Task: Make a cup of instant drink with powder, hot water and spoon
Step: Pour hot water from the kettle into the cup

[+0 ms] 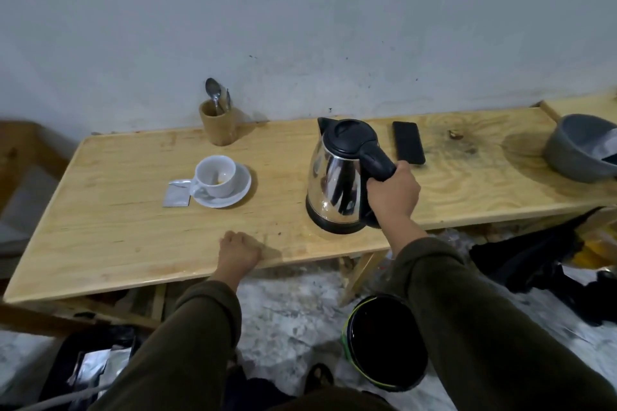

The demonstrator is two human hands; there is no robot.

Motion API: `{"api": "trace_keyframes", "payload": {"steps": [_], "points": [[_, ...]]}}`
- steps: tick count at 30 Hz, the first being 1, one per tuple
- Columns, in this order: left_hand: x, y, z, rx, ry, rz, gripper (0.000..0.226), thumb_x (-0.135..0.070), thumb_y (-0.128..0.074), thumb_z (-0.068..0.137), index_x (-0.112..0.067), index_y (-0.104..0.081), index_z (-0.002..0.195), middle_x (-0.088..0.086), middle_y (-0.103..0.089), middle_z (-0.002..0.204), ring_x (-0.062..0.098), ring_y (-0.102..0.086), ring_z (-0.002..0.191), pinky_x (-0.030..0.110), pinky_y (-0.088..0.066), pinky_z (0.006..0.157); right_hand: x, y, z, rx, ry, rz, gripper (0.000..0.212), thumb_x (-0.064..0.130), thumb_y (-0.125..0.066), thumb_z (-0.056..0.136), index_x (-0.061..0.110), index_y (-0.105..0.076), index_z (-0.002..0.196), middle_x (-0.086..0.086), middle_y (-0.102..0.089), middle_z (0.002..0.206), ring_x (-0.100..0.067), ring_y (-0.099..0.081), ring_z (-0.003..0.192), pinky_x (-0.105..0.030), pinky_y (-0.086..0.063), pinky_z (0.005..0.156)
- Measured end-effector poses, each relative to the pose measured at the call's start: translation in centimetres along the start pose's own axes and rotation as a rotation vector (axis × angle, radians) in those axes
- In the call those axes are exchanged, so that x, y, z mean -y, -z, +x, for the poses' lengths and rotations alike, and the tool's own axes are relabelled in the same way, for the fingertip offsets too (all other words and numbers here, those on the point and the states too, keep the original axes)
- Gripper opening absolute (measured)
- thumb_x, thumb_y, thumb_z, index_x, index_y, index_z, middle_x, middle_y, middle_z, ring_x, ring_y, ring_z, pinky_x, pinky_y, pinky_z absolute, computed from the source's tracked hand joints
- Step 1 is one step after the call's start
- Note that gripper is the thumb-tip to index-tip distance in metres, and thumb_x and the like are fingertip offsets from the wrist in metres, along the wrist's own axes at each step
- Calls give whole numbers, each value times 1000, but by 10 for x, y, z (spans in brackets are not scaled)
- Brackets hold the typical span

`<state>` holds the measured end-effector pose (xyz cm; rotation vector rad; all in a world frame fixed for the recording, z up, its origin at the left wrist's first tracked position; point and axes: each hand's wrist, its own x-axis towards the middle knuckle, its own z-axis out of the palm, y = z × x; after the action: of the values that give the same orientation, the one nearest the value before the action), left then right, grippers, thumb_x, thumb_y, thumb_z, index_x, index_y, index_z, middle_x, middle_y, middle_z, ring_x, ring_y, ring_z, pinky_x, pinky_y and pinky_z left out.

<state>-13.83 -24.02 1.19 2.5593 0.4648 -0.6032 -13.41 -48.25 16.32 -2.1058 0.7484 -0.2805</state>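
Observation:
A white cup (pixel 216 176) stands on a white saucer (pixel 241 189) on the wooden table (pixel 133 230), with a little brownish powder at its bottom. A silver sachet (pixel 177 193) lies flat against the saucer's left side. To the right stands a steel kettle (pixel 334 183) with a black lid and handle; my right hand (pixel 394 190) is shut on that handle. My left hand (pixel 238 252) rests with curled fingers on the table's near edge, holding nothing. A spoon (pixel 213 92) stands in a wooden holder (pixel 218 123) by the wall.
A black phone (pixel 408 142) lies behind the kettle. A grey bowl (pixel 581 147) sits at the table's right end. On the floor below are a black bin (pixel 387 340), dark cloth (pixel 534 260) and a bag with silver packets (pixel 96 367).

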Motion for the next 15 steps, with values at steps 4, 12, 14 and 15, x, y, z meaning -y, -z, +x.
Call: {"api": "trace_keyframes", "payload": {"steps": [4, 12, 14, 15], "points": [[7, 14, 1, -1, 74, -141, 40, -28, -44, 94, -5, -60, 122, 15, -56, 133, 34, -51, 123, 34, -39, 99, 5, 0, 2, -6, -20, -10, 23, 3, -62, 83, 8, -54, 103, -3, -52, 94, -19, -48, 84, -28, -41, 74], [14, 44, 17, 32, 285, -616, 55, -40, -37, 99, -2, -49, 138, 19, -49, 143, 37, -47, 131, 42, -36, 113, 21, -4, 4, -64, 35, -69, 22, -2, -58, 81, 10, -54, 98, -3, -53, 86, -21, -49, 78, -28, -40, 70], [17, 49, 22, 35, 335, -806, 56, -40, -39, 98, -1, -49, 136, 18, -51, 140, 37, -50, 128, 45, -39, 111, 26, -7, 5, -70, 55, -97, 22, -3, -57, 79, 9, -55, 97, -4, -54, 85, -23, -49, 76, -28, -39, 68], [19, 52, 26, 38, 355, -881, 56, -40, -39, 98, -1, -48, 136, 17, -52, 139, 36, -51, 127, 45, -40, 109, 29, -8, 5, -71, 65, -102, 22, -4, -57, 78, 9, -55, 96, -5, -55, 84, -24, -49, 75, -29, -38, 66]]}}
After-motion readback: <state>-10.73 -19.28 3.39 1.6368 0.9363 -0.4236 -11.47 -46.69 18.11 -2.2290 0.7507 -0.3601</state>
